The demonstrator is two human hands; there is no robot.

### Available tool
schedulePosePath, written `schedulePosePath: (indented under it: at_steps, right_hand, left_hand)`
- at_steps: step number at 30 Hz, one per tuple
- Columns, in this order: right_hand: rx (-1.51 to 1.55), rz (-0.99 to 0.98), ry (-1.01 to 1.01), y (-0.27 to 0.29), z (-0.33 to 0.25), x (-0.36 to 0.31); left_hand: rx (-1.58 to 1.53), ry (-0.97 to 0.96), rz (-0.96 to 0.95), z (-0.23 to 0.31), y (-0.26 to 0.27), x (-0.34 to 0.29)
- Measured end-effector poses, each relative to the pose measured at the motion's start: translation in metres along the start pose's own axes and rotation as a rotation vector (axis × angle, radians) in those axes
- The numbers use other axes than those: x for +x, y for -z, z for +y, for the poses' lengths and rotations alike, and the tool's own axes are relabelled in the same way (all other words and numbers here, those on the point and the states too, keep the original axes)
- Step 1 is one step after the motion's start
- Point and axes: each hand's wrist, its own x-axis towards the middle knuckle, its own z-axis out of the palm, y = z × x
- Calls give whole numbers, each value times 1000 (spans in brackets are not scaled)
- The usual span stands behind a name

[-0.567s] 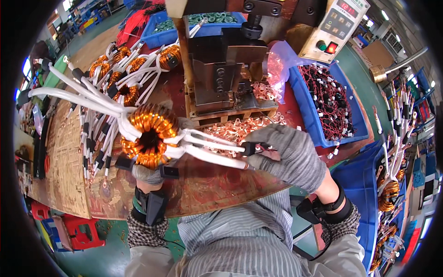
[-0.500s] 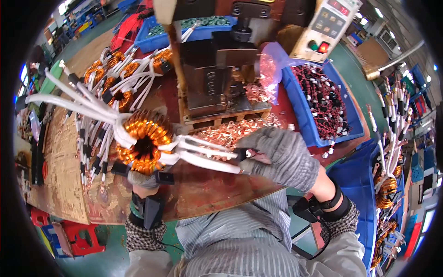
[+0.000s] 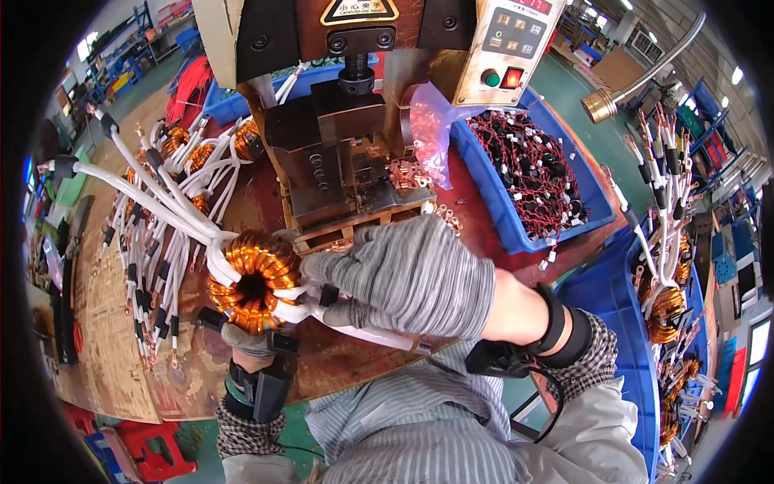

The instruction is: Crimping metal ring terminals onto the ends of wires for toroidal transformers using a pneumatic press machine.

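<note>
A toroidal coil (image 3: 278, 260) wound with shiny copper wire is held up over the near part of the table. My gloved left hand (image 3: 248, 340) grips it from below, mostly hidden behind it. Thick white leads (image 3: 157, 206) with black sleeves stretch from the coil to the upper left. On its right side, my right hand (image 3: 411, 278), in a grey knit glove, is closed round the other white leads close to the coil. One white lead (image 3: 379, 335) sticks out below that hand, its end bare. The fingertips are partly hidden by the leads.
Beyond my hands stands a dark press (image 3: 322, 153) with copper terminals (image 3: 411, 173) at its side. A control box (image 3: 504, 52) hangs above right. Blue bins (image 3: 516, 238) hold red-black wires and finished coils. More coils (image 3: 201, 157) lie at left.
My right hand has slid left along the leads from their ends to near the coil. The coil sits slightly lower in view, and the view itself has shifted.
</note>
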Motion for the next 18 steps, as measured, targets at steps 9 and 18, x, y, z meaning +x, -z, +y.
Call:
schedulePosePath:
  at_steps: [9, 18]
  right_hand:
    - [1650, -85, -205, -19, 43, -3]
    - [1644, 234, -499, -109, 12, 12]
  left_hand:
    - [-88, -6, -5, -10, -5, 8]
    - [-174, -14, 64, -8, -14, 9]
